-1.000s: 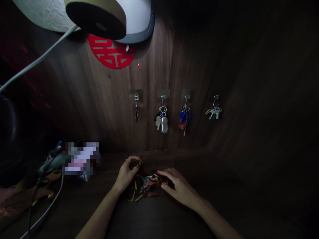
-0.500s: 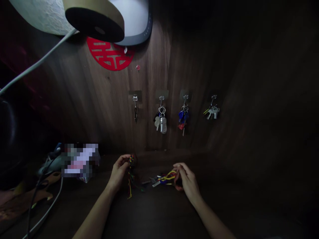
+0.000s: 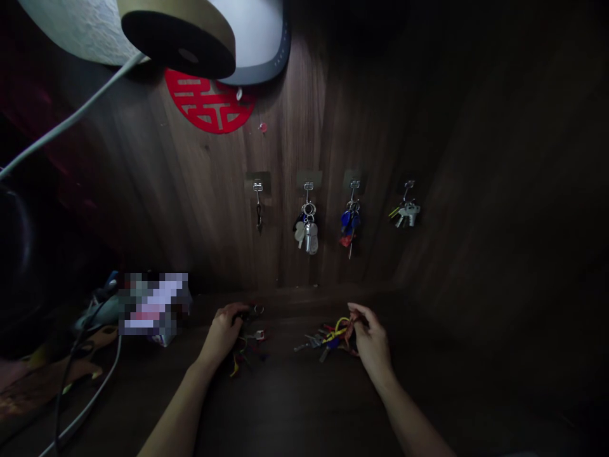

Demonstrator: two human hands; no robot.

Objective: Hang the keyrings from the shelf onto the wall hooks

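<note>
Low over the dark wooden surface, my left hand (image 3: 225, 331) has its fingers closed over a bunch of keys (image 3: 257, 334) with a small metal ring and yellow and dark cords; its fingertips are partly hidden. To the right, my right hand (image 3: 372, 337) pinches a reddish-brown strap (image 3: 350, 329). From the strap a second bunch of keys (image 3: 316, 341), with yellow cord and blue and red parts, spreads toward the left. Between my hands the two bunches lie apart.
On the wooden wall, metal hooks hold a small dark cord (image 3: 259, 216), silver keys (image 3: 311, 236), blue-headed keys (image 3: 350, 222) and pale keys (image 3: 408, 214). A red paper cutout (image 3: 214, 108) and a round lamp (image 3: 178, 41) are above. A blurred package (image 3: 157, 304) and cables (image 3: 92, 406) lie left.
My left hand has turned and lowered with its key bunch, and a ring now shows beyond the fingers. My right hand has shifted right, drawing the other bunch along.
</note>
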